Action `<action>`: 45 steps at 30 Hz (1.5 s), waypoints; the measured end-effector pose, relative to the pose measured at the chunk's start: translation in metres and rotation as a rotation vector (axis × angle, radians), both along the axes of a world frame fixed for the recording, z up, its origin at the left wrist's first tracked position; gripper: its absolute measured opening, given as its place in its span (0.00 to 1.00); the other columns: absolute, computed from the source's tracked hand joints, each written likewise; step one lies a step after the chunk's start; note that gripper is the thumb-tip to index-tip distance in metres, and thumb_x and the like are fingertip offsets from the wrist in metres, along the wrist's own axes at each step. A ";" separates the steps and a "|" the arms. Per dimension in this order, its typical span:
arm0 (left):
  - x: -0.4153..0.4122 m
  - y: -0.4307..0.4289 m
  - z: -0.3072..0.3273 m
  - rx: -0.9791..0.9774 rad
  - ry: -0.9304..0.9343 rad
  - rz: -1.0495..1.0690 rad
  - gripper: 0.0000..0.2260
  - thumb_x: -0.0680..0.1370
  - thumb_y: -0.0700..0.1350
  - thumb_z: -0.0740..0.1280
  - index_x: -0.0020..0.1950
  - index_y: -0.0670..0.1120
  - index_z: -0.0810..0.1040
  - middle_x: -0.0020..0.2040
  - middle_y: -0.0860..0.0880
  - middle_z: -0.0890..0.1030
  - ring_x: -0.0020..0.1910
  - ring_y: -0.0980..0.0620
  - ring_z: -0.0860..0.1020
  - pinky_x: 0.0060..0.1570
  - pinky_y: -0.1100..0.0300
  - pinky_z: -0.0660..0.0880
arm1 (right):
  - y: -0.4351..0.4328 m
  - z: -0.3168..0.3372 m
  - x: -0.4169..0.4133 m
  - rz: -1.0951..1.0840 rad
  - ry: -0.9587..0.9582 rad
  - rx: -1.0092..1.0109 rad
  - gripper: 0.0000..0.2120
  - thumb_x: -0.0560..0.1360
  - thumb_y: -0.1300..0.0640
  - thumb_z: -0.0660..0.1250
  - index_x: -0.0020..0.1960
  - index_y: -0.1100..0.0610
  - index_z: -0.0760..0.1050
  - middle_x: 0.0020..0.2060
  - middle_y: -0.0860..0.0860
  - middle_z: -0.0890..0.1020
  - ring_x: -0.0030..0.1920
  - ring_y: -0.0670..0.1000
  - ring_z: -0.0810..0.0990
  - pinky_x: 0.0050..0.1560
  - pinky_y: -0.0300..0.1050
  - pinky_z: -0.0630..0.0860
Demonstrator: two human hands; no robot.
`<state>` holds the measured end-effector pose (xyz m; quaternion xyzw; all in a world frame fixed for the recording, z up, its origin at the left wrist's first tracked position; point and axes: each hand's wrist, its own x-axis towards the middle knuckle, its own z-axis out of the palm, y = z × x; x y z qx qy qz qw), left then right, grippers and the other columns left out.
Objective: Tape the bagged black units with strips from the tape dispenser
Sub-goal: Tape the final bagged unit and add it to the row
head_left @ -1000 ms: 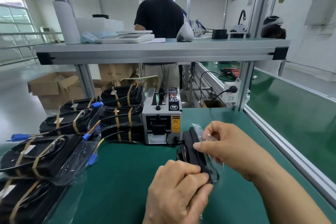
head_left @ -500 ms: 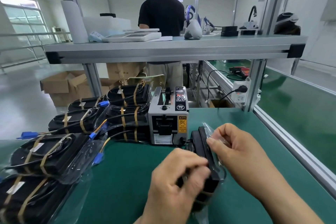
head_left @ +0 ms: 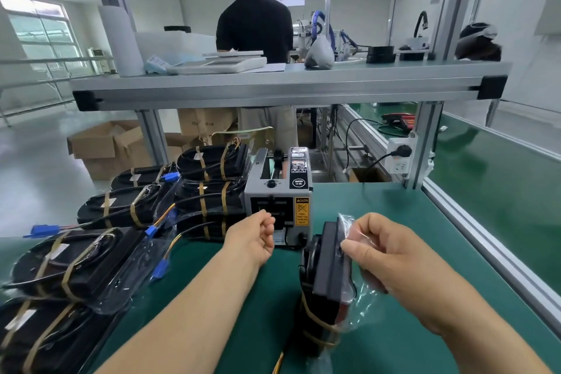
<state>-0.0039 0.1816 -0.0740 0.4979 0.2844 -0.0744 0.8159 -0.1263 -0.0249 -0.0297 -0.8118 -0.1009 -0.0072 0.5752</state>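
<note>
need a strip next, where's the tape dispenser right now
In the head view the tape dispenser stands mid-bench on the green mat, right of the stacked taped units, with the left hand at its front slot.

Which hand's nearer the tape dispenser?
Left. The left hand is at the front of the tape dispenser; the right hand sits right of it, pinching the bagged black unit.

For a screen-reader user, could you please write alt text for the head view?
A person's left hand is at the tape dispenser while the right hand pinches a bagged black unit on the green table; taped units lie stacked at left.
</note>
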 end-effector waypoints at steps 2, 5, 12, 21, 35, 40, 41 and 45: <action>0.006 -0.003 0.000 -0.002 0.032 0.002 0.12 0.81 0.46 0.65 0.40 0.43 0.78 0.20 0.52 0.74 0.28 0.59 0.68 0.31 0.68 0.63 | -0.005 -0.001 0.002 0.054 0.021 0.036 0.11 0.80 0.57 0.66 0.39 0.50 0.72 0.28 0.47 0.68 0.28 0.46 0.68 0.31 0.39 0.67; 0.009 -0.006 0.001 0.006 0.052 0.027 0.12 0.81 0.47 0.66 0.39 0.44 0.78 0.22 0.52 0.75 0.23 0.60 0.68 0.32 0.68 0.61 | -0.008 -0.001 0.002 0.113 0.008 0.081 0.10 0.77 0.51 0.67 0.37 0.48 0.72 0.30 0.47 0.67 0.29 0.45 0.67 0.33 0.39 0.69; 0.016 -0.011 0.003 0.033 0.039 0.094 0.09 0.79 0.44 0.68 0.39 0.45 0.76 0.31 0.51 0.77 0.16 0.61 0.70 0.21 0.69 0.62 | -0.010 -0.004 -0.002 0.153 0.008 0.134 0.07 0.72 0.49 0.66 0.37 0.50 0.72 0.32 0.50 0.65 0.29 0.45 0.67 0.32 0.36 0.69; 0.014 -0.016 -0.002 0.098 -0.077 0.311 0.07 0.75 0.38 0.68 0.38 0.42 0.74 0.31 0.48 0.77 0.27 0.56 0.74 0.24 0.65 0.65 | 0.001 -0.007 -0.009 0.103 0.047 0.201 0.10 0.71 0.44 0.69 0.36 0.47 0.72 0.29 0.48 0.64 0.29 0.47 0.61 0.29 0.39 0.60; -0.105 0.010 0.066 0.290 -0.603 -0.677 0.08 0.71 0.47 0.74 0.34 0.50 0.78 0.33 0.51 0.73 0.30 0.56 0.70 0.35 0.64 0.72 | 0.009 -0.005 -0.004 0.160 0.106 0.278 0.09 0.80 0.65 0.63 0.44 0.55 0.70 0.27 0.46 0.65 0.25 0.44 0.63 0.26 0.34 0.61; -0.115 0.002 0.075 0.463 -0.608 -0.746 0.07 0.72 0.42 0.72 0.35 0.47 0.78 0.30 0.50 0.72 0.28 0.57 0.69 0.31 0.68 0.68 | 0.011 -0.005 -0.007 0.194 0.095 0.292 0.08 0.80 0.66 0.63 0.45 0.55 0.70 0.28 0.46 0.66 0.26 0.44 0.63 0.26 0.34 0.62; -0.115 0.002 0.077 0.503 -0.608 -0.753 0.07 0.74 0.40 0.72 0.36 0.46 0.78 0.30 0.50 0.72 0.28 0.57 0.69 0.31 0.68 0.68 | 0.012 -0.005 -0.008 0.205 0.096 0.301 0.08 0.80 0.66 0.63 0.45 0.55 0.70 0.28 0.46 0.66 0.26 0.44 0.64 0.26 0.34 0.62; -0.115 0.004 0.084 0.635 -0.608 -0.805 0.05 0.75 0.38 0.71 0.40 0.43 0.79 0.32 0.48 0.73 0.29 0.56 0.68 0.32 0.66 0.67 | 0.016 -0.007 -0.011 0.208 0.074 0.329 0.05 0.78 0.62 0.66 0.46 0.56 0.71 0.30 0.48 0.69 0.27 0.44 0.66 0.27 0.34 0.63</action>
